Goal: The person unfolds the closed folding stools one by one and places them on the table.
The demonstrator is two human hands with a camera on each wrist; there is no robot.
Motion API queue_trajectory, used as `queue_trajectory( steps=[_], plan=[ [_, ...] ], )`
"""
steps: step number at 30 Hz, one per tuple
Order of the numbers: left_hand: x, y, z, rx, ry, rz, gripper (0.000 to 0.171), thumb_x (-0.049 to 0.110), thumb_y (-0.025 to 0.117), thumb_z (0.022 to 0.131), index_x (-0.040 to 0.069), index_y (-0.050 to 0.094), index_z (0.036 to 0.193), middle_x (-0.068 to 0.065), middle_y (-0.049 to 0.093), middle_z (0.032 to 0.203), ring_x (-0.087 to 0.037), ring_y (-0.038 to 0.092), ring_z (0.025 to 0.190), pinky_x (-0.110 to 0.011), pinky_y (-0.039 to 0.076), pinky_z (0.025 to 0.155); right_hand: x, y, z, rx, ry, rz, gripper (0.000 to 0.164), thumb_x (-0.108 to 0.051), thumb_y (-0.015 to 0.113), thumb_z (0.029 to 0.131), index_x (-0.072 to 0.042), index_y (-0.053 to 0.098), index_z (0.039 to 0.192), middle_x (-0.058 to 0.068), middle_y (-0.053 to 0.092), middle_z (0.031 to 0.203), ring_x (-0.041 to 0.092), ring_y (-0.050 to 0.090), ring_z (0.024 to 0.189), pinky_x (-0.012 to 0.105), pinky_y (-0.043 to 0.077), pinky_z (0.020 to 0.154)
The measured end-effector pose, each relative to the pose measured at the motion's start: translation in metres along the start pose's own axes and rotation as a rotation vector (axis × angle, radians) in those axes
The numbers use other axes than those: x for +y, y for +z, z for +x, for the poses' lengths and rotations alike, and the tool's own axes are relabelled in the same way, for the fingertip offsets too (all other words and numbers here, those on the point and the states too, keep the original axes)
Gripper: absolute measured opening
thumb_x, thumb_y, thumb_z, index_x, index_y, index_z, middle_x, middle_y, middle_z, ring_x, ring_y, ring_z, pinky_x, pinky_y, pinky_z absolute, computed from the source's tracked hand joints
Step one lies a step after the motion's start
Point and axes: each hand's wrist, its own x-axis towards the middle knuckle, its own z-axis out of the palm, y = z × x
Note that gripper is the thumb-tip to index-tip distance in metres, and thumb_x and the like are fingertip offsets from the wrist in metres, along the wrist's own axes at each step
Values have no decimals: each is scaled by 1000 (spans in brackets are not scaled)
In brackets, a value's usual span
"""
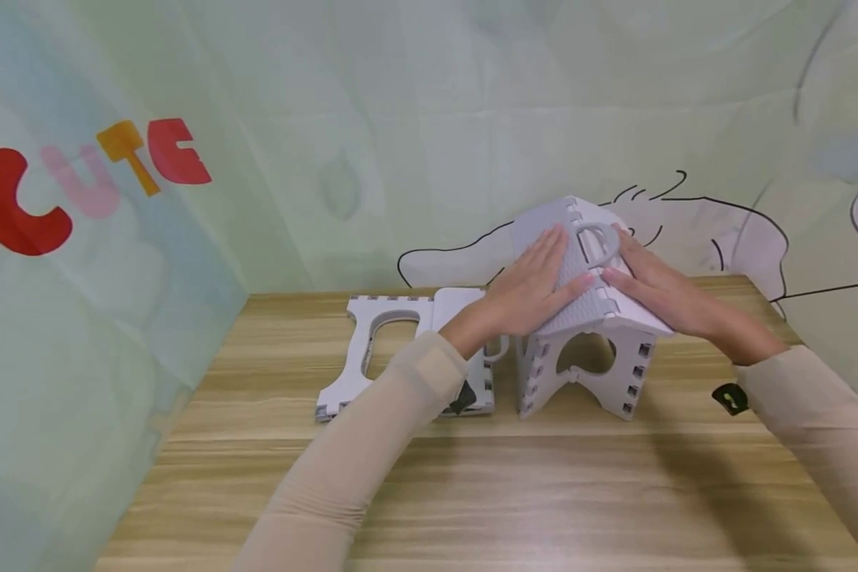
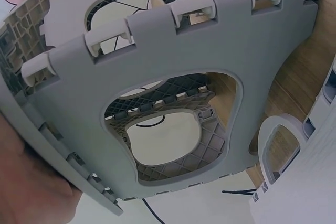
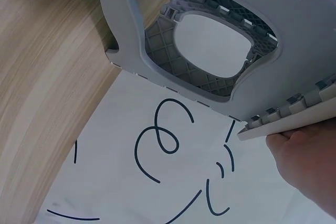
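A white and grey folding stool [image 1: 588, 349] stands on its legs on the wooden table, its hinged top raised in a peak like a roof. My left hand [image 1: 532, 286] lies with straight fingers on the left half of the top. On the right half rests my right hand [image 1: 661, 290], its fingers straight too. A grey carry handle [image 1: 600, 242] sits at the ridge between them. From the side, the left wrist view shows the stool's leg panel [image 2: 252, 51] with its oval opening; the right wrist view shows the opposite leg panel [image 3: 299, 51].
A second folding stool [image 1: 339, 393] lies folded flat to the left, partly behind my left forearm. Its handle [image 1: 499, 349] points toward the standing stool. A small black tag [image 1: 731, 399] lies by my right sleeve. A printed cloth [image 1: 372, 159] hangs behind the table.
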Motion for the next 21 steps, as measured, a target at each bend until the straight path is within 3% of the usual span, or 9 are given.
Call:
queue_trajectory(
  steps=[10, 21],
  plan=[
    [-1, 0, 3, -4, -7, 20, 80, 59, 19, 105, 4, -6, 158, -8, -12, 165, -14, -14, 149, -18, -10, 114, 0, -5, 0, -27, 36, -53, 74, -39, 35, 106, -13, -10, 159, 10, -13, 165, 42, -2, 149, 72, 9, 113],
    [1, -1, 4, -19, -22, 46, 81, 60, 21, 104, 5, -3, 159, -7, -10, 165, -13, -13, 149, -18, -9, 115, 0, -7, 1, -37, 44, -97, 78, -40, 39, 105, -10, -8, 159, 12, -11, 165, 38, -5, 150, 68, 6, 115]
  ],
)
